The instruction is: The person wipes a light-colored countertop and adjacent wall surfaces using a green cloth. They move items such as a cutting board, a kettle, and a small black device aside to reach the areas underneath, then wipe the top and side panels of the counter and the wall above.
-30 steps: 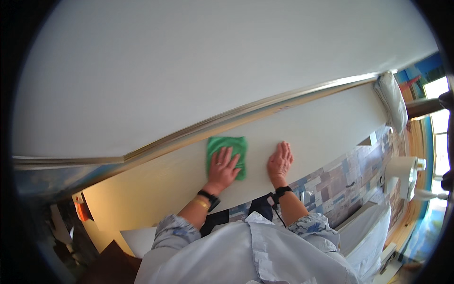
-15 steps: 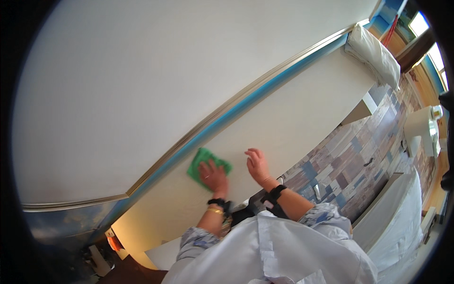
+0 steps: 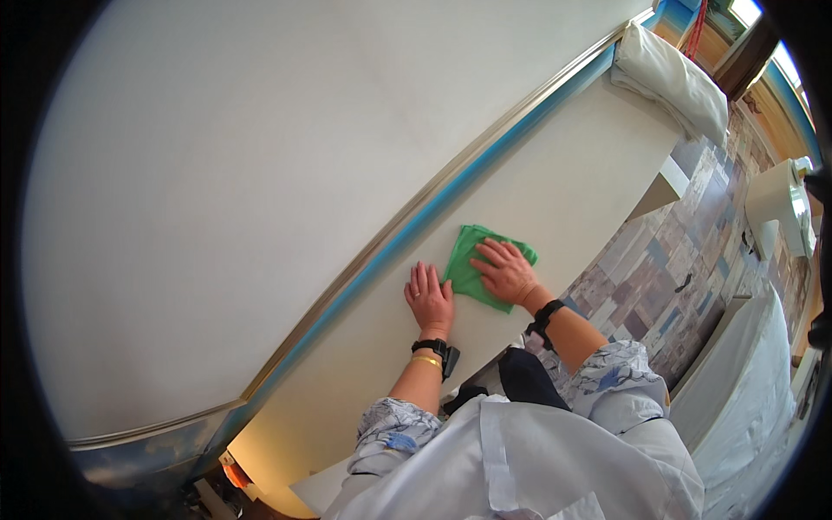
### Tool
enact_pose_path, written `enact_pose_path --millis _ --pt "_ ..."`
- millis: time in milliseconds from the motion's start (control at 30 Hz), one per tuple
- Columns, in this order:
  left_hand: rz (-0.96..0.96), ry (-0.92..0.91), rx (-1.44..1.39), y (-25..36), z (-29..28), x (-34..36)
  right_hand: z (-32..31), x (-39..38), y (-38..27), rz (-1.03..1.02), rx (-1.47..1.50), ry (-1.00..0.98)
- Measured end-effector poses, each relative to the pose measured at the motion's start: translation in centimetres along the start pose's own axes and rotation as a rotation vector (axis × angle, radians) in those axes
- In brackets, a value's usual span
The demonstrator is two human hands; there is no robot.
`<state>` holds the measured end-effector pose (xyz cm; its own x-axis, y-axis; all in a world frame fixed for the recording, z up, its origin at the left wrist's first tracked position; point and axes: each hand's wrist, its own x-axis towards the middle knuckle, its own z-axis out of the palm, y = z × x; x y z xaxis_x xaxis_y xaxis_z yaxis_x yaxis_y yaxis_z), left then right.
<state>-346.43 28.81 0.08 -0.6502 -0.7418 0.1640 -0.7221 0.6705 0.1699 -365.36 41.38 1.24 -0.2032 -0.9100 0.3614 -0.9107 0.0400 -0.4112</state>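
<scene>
A folded green cloth (image 3: 472, 276) lies on a long cream-coloured surface (image 3: 563, 165). My right hand (image 3: 507, 270) is pressed onto it, fingers bent a little and holding the cloth against the surface. Just left of the cloth, my left hand (image 3: 430, 299) rests palm down on the same surface with its fingers stretched out. It holds nothing; its fingertips point toward the wall.
A white wall (image 3: 260, 173) with a metallic trim and a blue strip borders the surface's far side. A white pillow (image 3: 672, 74) lies at its far right end. On the right are a patchwork-patterned floor (image 3: 646, 277) and a white-covered piece (image 3: 737, 364).
The green cloth has moved right and farther away, from under my left hand to under my right hand. My left hand has shifted right and now lies on the bare surface.
</scene>
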Motion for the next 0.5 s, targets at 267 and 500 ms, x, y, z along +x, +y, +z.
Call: enact_pose_path --millis 267,500 --pt "0.014 0.107 -0.045 -0.6 0.8 -0.1 1.7 7.8 6.4 0.441 -0.369 0.214" --pt "-0.014 0.022 -0.067 -0.5 0.7 -0.3 8.0 12.4 -3.5 0.041 -0.046 0.034"
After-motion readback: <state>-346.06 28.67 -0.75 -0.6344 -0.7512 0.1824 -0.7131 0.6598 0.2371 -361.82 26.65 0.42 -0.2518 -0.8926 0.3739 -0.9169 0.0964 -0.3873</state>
